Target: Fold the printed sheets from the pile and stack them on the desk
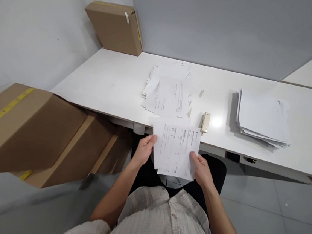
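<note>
Both my hands hold a few printed sheets of paper [177,150] over the desk's front edge, above my lap. My left hand [145,148] pinches their left edge, thumb on top. On the right edge, my right hand [201,169] grips with its thumb on the printed face; its other fingers are partly hidden. The sheets are slightly out of line with each other. Just beyond their right corner lies a cream stapler [205,122]. A loose pile of printed papers [171,96] spreads on the desk past the held sheets.
A thicker stack of paper [264,117] sits on the white desk [115,78] at the right. One cardboard box [118,29] stands in the back left corner. Several larger boxes [26,131] with yellow tape are stacked at my left. A grey partition [226,30] rises behind the desk.
</note>
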`<state>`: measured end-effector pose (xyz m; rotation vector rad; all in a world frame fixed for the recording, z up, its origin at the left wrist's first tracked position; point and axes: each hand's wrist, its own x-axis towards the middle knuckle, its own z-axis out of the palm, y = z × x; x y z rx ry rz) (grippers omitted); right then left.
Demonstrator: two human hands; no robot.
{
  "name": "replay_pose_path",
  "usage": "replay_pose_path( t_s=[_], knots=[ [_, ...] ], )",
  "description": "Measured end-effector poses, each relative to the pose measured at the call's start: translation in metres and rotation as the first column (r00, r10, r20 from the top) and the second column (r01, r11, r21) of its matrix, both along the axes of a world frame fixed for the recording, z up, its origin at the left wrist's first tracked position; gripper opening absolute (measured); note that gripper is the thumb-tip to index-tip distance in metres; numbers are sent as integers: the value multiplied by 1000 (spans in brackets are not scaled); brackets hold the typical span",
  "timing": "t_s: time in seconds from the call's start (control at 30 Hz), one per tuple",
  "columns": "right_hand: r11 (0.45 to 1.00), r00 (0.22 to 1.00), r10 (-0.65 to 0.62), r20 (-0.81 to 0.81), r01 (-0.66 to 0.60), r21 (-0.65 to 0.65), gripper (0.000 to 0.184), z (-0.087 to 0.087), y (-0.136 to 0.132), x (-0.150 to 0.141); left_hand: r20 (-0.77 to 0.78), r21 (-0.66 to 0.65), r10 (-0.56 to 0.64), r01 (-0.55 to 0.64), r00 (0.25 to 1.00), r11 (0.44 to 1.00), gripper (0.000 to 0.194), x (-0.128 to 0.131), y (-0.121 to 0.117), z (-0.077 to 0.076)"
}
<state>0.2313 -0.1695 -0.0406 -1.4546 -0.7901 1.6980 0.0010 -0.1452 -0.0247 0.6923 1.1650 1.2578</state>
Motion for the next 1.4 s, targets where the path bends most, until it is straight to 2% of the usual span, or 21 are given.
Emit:
replay_pose_path(
  t_s=[0.1, 0.2, 0.27, 0.33, 0.4, 0.47, 0.57, 0.67, 0.83, 0.9, 0.97, 1.03, 1.1, 1.17, 1.2, 1.27, 1.4],
  knots=[
    [1000, 1000, -9, 0, 9, 12, 41, -4, -3, 5, 6, 99, 277, -276, 961, 956, 30, -31, -1, 16],
    [998, 999, -43, -20, 44, 53, 41, -10, -11, 9, 67, 169, 426, -431, 902, 887, 32, -68, -9, 37],
    [995, 997, -65, -37, 67, 69, 41, -14, -14, 7, 150, 199, 454, -477, 878, 856, 33, -86, -19, 49],
    [993, 995, -77, -65, 82, 82, 38, -13, -15, 2, 250, 207, 377, -430, 892, 879, 33, -92, -27, 55],
    [992, 992, -67, -109, 78, 95, 37, -7, -14, -6, 265, 178, 232, -284, 936, 942, 30, -86, -29, 55],
    [992, 988, -38, -149, 56, 116, 37, 4, -13, -14, 166, 103, 117, -135, 979, 985, 26, -71, -27, 49],
    [988, 986, 22, -165, 4, 155, 39, 21, -13, -24, 30, 28, 26, -27, 999, 999, 25, -44, -20, 36],
    [976, 987, 70, -141, -39, 213, 38, 32, -13, -30, 56, 48, -20, 17, 998, 999, 21, -22, -15, 27],
    [935, 999, 40, -33, -26, 355, 44, 42, -6, -31, 54, 152, 58, -65, 997, 986, 15, -5, -7, 30],
    [890, 1000, 23, 12, -25, 456, 45, 53, 3, -31, 15, 215, 114, -115, 993, 970, 16, -3, 0, 38],
    [828, 998, -9, 62, -27, 560, 37, 70, 17, -31, -57, 295, 178, -154, 982, 943, 17, -2, 11, 50],
    [762, 993, -70, 98, -10, 647, 29, 90, 34, -34, -113, 402, 245, -182, 963, 897, 19, -1, 23, 67],
    [694, 988, -122, 94, 17, 720, 22, 108, 53, -37, -123, 519, 315, -210, 941, 829, 21, 1, 35, 85],
    [635, 989, -138, 60, 42, 772, 20, 117, 71, -41, -106, 606, 378, -242, 920, 758, 26, 4, 45, 98],
    [614, 990, -137, 45, 49, 788, 21, 118, 79, -42, -98, 628, 400, -255, 911, 735, 29, 5, 49, 101],
    [602, 991, -126, 41, 43, 798, 22, 112, 91, -45, -91, 632, 410, -265, 908, 728, 34, 8, 55, 98],
    [652, 991, -109, 76, 13, 758, 22, 87, 101, -45, -80, 571, 360, -253, 930, 781, 43, 12, 59, 74]
  ],
)
